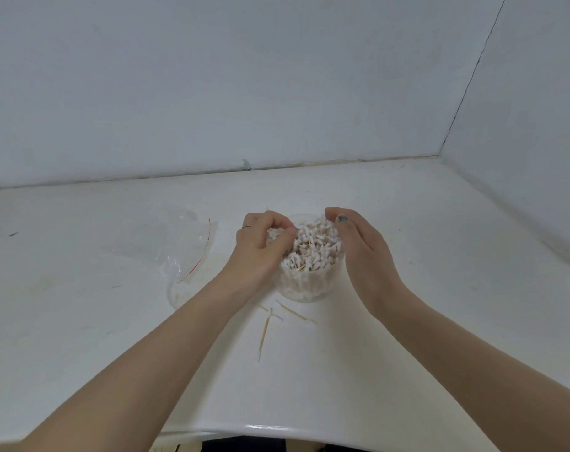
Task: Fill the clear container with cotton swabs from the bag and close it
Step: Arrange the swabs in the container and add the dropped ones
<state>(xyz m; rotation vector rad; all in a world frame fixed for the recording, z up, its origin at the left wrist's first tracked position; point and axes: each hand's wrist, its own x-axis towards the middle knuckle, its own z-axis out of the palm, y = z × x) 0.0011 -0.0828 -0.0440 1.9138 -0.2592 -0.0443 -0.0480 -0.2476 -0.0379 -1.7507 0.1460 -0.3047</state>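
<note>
A clear round container (pixel 305 287) stands in the middle of the white table, packed with upright cotton swabs (pixel 313 247) that rise above its rim. My left hand (pixel 261 246) curls over the container's left side, its fingertips pinching into the swab tops. My right hand (pixel 358 246) cups the right side, fingers bent over the rim, palm facing the swabs. Left of the container lies the clear plastic bag (pixel 182 252) with a red seal line, flat and apparently empty. No lid is visible.
A few loose swabs (pixel 277 321) lie on the table just in front of the container. The white table (pixel 407 337) meets grey walls at the back and right. Its rounded front edge runs along the bottom of the view.
</note>
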